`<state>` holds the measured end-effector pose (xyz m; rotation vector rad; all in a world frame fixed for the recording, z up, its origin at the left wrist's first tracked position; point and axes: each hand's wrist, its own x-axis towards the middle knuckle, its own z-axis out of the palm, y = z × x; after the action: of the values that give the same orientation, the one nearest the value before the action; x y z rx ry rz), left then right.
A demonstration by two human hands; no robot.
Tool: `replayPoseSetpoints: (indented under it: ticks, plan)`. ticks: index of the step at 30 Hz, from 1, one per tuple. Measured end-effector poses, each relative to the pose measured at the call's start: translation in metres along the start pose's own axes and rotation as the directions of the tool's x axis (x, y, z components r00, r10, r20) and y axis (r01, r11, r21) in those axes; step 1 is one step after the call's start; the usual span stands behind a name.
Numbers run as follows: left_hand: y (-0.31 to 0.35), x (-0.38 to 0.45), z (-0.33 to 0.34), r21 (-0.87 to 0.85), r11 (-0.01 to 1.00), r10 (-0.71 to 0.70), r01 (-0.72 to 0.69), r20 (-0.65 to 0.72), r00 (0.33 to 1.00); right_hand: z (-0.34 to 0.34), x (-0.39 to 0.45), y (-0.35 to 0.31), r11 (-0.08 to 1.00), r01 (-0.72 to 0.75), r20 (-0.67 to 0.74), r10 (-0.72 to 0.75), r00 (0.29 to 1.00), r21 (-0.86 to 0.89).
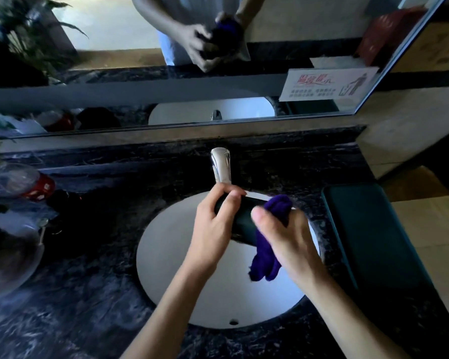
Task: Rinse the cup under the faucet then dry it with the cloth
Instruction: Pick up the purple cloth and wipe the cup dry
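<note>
Cup in left hand, purple cloth in right hand, above sink

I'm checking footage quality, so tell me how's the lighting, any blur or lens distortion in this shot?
Head view: dim and bluish overall, the dark cup nearly lost in shadow; the white sink is the brightest area; right hand and purple cloth show motion blur, left hand less so; wide-angle bending curves the mirror edge and countertop; glare streaks the chrome faucet.
</note>
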<state>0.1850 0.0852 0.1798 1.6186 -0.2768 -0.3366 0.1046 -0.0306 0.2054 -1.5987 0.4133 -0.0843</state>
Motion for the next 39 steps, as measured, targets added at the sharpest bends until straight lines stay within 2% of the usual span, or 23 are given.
replayPoseSetpoints:
  ticks: [1, 3, 5, 7, 9, 11, 13, 14, 16, 17, 18, 20, 21, 22, 24, 26, 28, 29, 33, 35, 37, 38, 39]
  plan:
    - [0.004, 0.004, 0.0, -0.055, 0.984, -0.167, 0.169, 0.04, 0.985, -0.002, -0.001, 0.005, 0.984, 0.091, 0.0, -0.092, 0.996, -0.154]
    - [0.013, 0.007, 0.0, -0.142, 0.832, -0.524, 0.537, 0.117, 0.843, -0.007, -0.002, 0.01, 0.83, 0.278, 0.08, -0.275, 0.958, -0.483]
    - [0.012, 0.004, -0.002, -0.133, 0.736, -0.643, 0.664, 0.17, 0.747, -0.009, 0.001, 0.015, 0.754, 0.376, 0.202, -0.318, 0.926, -0.538]
    - [0.005, -0.003, -0.004, -0.167, 0.811, -0.529, 0.561, 0.2, 0.825, -0.01, -0.001, 0.014, 0.871, 0.289, 0.159, -0.244, 0.957, -0.397]
    - [-0.006, -0.011, -0.007, -0.171, 0.947, -0.248, 0.272, 0.148, 0.957, -0.008, 0.002, 0.011, 0.994, 0.048, 0.033, -0.045, 0.998, -0.094]
    - [-0.018, -0.018, -0.009, -0.004, 0.998, 0.069, -0.069, 0.103, 0.992, -0.006, 0.01, 0.011, 0.918, -0.244, 0.066, 0.236, 0.97, 0.311]
    - [-0.026, -0.022, -0.006, 0.11, 0.974, 0.195, -0.196, 0.021, 0.981, -0.003, 0.013, 0.007, 0.844, -0.331, 0.118, 0.311, 0.943, 0.422]
    - [-0.026, -0.022, -0.004, 0.12, 0.976, 0.187, -0.182, -0.039, 0.982, 0.0, 0.013, 0.004, 0.878, -0.3, 0.1, 0.283, 0.954, 0.372]
    - [-0.02, -0.018, 0.0, 0.048, 0.998, 0.05, -0.045, -0.126, 0.991, 0.002, 0.01, 0.007, 0.98, -0.123, 0.018, 0.122, 0.992, 0.159]
    - [-0.015, -0.013, 0.0, -0.048, 0.993, -0.113, 0.108, -0.129, 0.985, 0.004, 0.006, 0.008, 0.999, -0.016, 0.014, 0.016, 1.0, 0.029]
    - [-0.009, -0.009, 0.0, -0.167, 0.938, -0.319, 0.304, -0.072, 0.945, 0.005, 0.003, 0.009, 0.987, 0.097, 0.023, -0.095, 0.995, -0.126]
    - [0.001, -0.003, -0.006, -0.25, 0.718, -0.639, 0.649, 0.132, 0.758, 0.004, 0.001, 0.013, 0.856, 0.269, 0.124, -0.239, 0.963, -0.441]
    - [0.003, -0.003, -0.009, -0.228, 0.653, -0.693, 0.723, 0.205, 0.691, 0.001, 0.003, 0.014, 0.787, 0.321, 0.198, -0.254, 0.947, -0.526]
    - [0.001, -0.003, -0.011, -0.22, 0.643, -0.695, 0.734, 0.236, 0.679, -0.003, 0.004, 0.014, 0.792, 0.344, 0.239, -0.255, 0.937, -0.504]
    - [-0.003, -0.005, -0.013, -0.273, 0.737, -0.574, 0.618, 0.229, 0.786, -0.006, 0.0, 0.009, 0.916, 0.241, 0.189, -0.188, 0.964, -0.319]
    - [-0.012, -0.012, -0.013, -0.196, 0.941, -0.258, 0.277, 0.119, 0.959, -0.004, 0.001, 0.004, 1.0, -0.006, 0.03, 0.007, 1.0, -0.016]
    - [-0.021, -0.019, -0.008, -0.001, 0.997, 0.081, -0.081, 0.077, 0.994, -0.001, 0.003, -0.002, 0.937, -0.17, -0.012, 0.182, 0.983, 0.305]
    - [-0.021, -0.021, -0.005, 0.035, 0.988, 0.148, -0.149, 0.047, 0.988, 0.002, 0.004, -0.006, 0.921, -0.17, 0.003, 0.181, 0.984, 0.35]
    - [-0.013, -0.02, -0.001, -0.06, 0.998, 0.023, -0.027, -0.061, 0.998, -0.001, -0.003, -0.013, 0.994, 0.11, 0.15, -0.11, 0.983, 0.009]
    - [-0.008, -0.016, -0.002, -0.165, 0.958, -0.237, 0.235, 0.006, 0.971, -0.008, 0.001, -0.004, 0.867, 0.359, 0.249, -0.284, 0.926, -0.345]
    - [-0.007, -0.012, -0.007, -0.139, 0.846, -0.5, 0.515, 0.133, 0.856, -0.013, 0.005, 0.009, 0.656, 0.495, 0.355, -0.347, 0.868, -0.57]
    - [-0.007, -0.012, -0.009, -0.098, 0.817, -0.548, 0.569, 0.177, 0.817, -0.014, 0.004, 0.013, 0.653, 0.483, 0.37, -0.315, 0.874, -0.583]
    - [-0.008, -0.012, -0.01, -0.083, 0.832, -0.526, 0.548, 0.191, 0.829, -0.013, 0.003, 0.015, 0.71, 0.438, 0.333, -0.295, 0.896, -0.551]
